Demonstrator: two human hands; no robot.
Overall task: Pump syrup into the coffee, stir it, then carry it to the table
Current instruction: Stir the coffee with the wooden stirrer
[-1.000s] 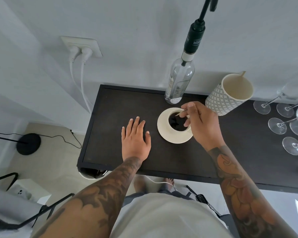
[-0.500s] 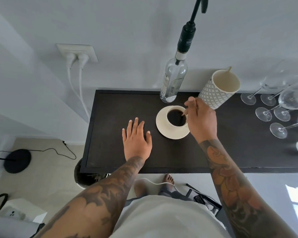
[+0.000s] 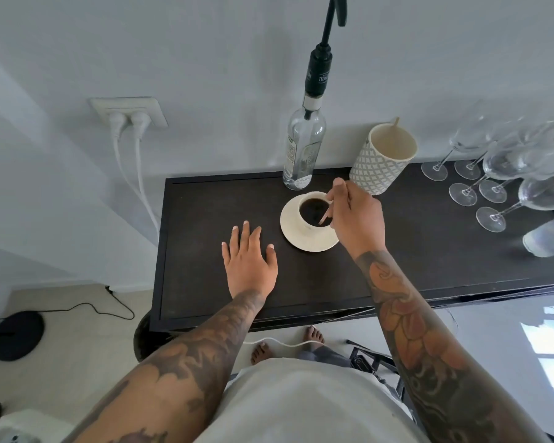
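Item: coffee cup [image 3: 312, 210] on saucer [image 3: 307, 239], counter [image 3: 429, 251], beside syrup bottle [image 3: 303, 155]. My right hand [image 3: 355, 215] pinches a stir stick [image 3: 325, 217] in the coffee; left hand [image 3: 248, 260] lies flat, empty. Risk: a hard stir slops coffee or skids the unsteadied saucer.

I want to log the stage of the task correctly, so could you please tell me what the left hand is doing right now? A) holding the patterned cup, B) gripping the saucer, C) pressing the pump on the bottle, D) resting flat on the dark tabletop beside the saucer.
D: the left hand lies open, palm down, on the tabletop, apart from the saucer, while the right hand holds the stirrer in the coffee.
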